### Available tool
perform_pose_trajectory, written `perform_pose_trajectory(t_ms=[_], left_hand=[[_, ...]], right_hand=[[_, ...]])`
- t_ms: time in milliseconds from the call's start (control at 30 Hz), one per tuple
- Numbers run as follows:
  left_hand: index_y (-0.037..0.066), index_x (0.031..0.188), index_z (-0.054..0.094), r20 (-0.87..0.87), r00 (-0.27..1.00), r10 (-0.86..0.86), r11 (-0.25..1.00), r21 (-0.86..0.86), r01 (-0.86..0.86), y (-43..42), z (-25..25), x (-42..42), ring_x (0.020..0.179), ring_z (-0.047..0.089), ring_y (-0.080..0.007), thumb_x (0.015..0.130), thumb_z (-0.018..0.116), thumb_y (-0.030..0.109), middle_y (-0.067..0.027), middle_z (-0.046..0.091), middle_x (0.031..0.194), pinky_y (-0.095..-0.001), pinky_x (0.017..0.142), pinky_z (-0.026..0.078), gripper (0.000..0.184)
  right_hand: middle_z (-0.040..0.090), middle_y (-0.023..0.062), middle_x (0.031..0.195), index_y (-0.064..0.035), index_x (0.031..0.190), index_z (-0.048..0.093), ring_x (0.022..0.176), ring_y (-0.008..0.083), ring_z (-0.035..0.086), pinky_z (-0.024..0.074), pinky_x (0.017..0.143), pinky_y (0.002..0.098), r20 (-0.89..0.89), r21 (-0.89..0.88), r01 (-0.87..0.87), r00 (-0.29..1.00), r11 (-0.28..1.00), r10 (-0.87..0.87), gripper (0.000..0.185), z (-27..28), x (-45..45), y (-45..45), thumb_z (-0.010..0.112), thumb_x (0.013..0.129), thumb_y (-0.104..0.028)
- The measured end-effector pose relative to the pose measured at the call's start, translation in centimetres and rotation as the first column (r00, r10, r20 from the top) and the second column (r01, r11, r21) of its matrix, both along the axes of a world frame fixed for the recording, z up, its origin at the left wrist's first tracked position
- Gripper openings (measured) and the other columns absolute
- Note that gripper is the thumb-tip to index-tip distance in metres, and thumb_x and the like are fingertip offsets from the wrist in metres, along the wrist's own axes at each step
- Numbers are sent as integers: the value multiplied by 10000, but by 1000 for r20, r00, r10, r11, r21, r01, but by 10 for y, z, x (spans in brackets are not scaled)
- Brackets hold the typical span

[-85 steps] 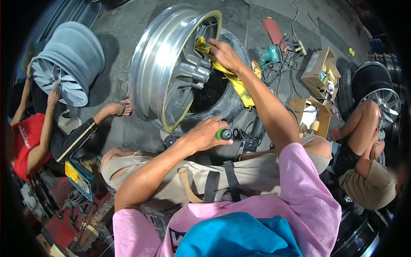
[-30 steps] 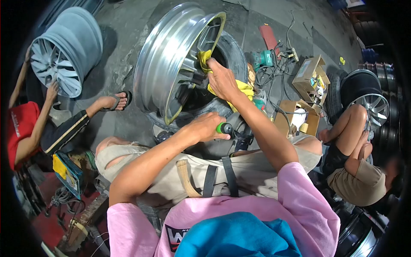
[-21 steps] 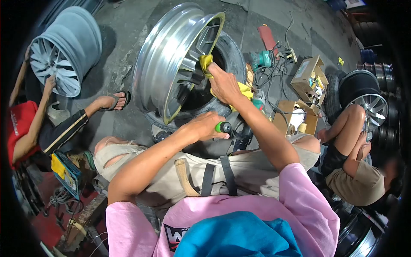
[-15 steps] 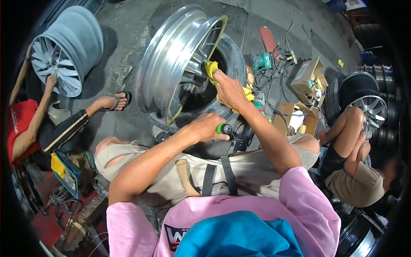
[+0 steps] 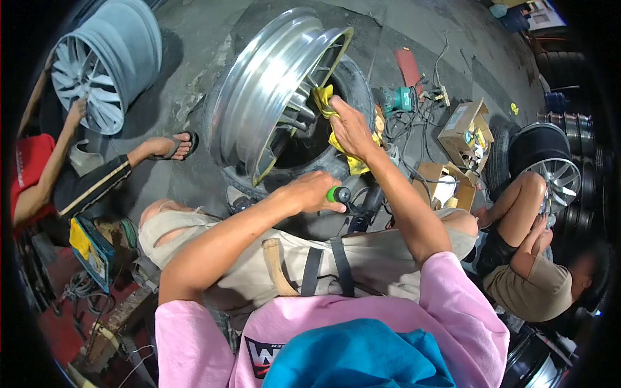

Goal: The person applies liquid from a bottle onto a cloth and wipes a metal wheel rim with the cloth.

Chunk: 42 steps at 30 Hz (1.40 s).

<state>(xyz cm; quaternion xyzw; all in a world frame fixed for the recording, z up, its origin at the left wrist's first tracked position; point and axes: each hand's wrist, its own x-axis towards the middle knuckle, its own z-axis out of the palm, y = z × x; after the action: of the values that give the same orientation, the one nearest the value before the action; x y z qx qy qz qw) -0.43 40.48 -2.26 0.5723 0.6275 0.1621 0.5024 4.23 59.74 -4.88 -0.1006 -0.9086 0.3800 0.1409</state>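
My left hand is closed around a green-and-black cylindrical tool; only its rounded end shows, so its kind is unclear. In my right hand is a bunched yellow cloth, pressed against or very near the spokes of a polished wheel rim. More of the cloth hangs below that hand. The rim leans tilted over a tire lying on the floor, its spoked face turned to the right. My left hand is just below the rim's lower edge.
Right of the tire lie a teal power tool, tangled cords and a red board. Two cardboard boxes hold supplies. At left, a person handles a grey wheel; another person sits at right by a wheel.
My right hand and the yellow cloth have shifted slightly relative to the spokes. The view has moved a little. My left hand keeps its grip.
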Motion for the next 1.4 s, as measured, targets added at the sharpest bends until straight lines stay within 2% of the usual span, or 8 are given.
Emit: perform_pose_trajectory(t_ms=[200,600,667,833,900,1000,1200,1400], left_hand=[[-11,1360,651,-24,999,-44,998,-34,44,2,1,1,1155,618,-440,898,764,602,-256,642,1142,-500,1035,488,775],[-15,1351,653,52,998,-39,999,-26,41,2,0,-1,1184,615,-437,901,764,597,-261,642,1189,-501,1043,487,768],[4,1140,730,-33,999,19,1000,12,-18,2,4,3,1147,659,-455,861,830,500,-264,703,1137,-512,981,529,578],[-1,1342,653,-44,999,-17,1000,3,17,-1,-4,4,1205,604,-439,898,757,607,-250,641,1197,-509,1044,486,760],[-2,1349,649,-42,999,-20,1000,15,21,-4,-7,6,1203,604,-442,897,758,609,-252,641,1192,-511,1045,486,767],[-3,1348,649,-56,998,-41,999,26,42,-4,-9,5,1188,611,-447,891,763,609,-260,642,1183,-509,1040,491,772],[-4,1343,652,-67,995,-76,997,-21,74,3,-4,5,1181,617,-443,895,764,603,-263,644,1176,-510,1041,492,762],[-16,1296,672,-45,999,3,999,40,-2,-5,-10,5,1174,625,-444,896,779,570,-264,651,1167,-509,1032,496,717]], right_hand=[[684,252,1091,-71,1211,572,978,507,638,513,819,583,36,192,-20,999,981,14,271,5,-29,13,527,944,-67],[673,219,1161,-45,1207,573,1011,495,638,521,838,571,88,240,-190,981,952,173,266,21,-24,31,518,948,-65],[672,234,1170,-42,1215,582,1014,503,639,520,849,574,109,217,-164,984,962,143,278,25,-31,27,526,946,-75],[681,258,1190,19,1244,623,1091,466,653,515,942,531,-98,126,75,993,989,-63,325,4,-2,35,582,960,-134],[667,255,1179,27,1268,624,1129,471,630,500,968,514,20,13,111,994,994,-111,354,-6,8,50,586,978,-171],[647,200,1106,-22,1248,653,1057,404,638,516,917,438,-40,61,80,996,995,-78,324,-3,1,43,588,990,-207],[634,182,1129,-65,1287,675,1096,416,640,528,943,488,-11,291,-125,991,948,134,374,-7,-51,26,582,1038,-329],[610,166,1110,-50,1201,661,1038,420,649,529,871,512,117,251,-133,987,959,107,292,11,-7,49,577,1045,-281]])
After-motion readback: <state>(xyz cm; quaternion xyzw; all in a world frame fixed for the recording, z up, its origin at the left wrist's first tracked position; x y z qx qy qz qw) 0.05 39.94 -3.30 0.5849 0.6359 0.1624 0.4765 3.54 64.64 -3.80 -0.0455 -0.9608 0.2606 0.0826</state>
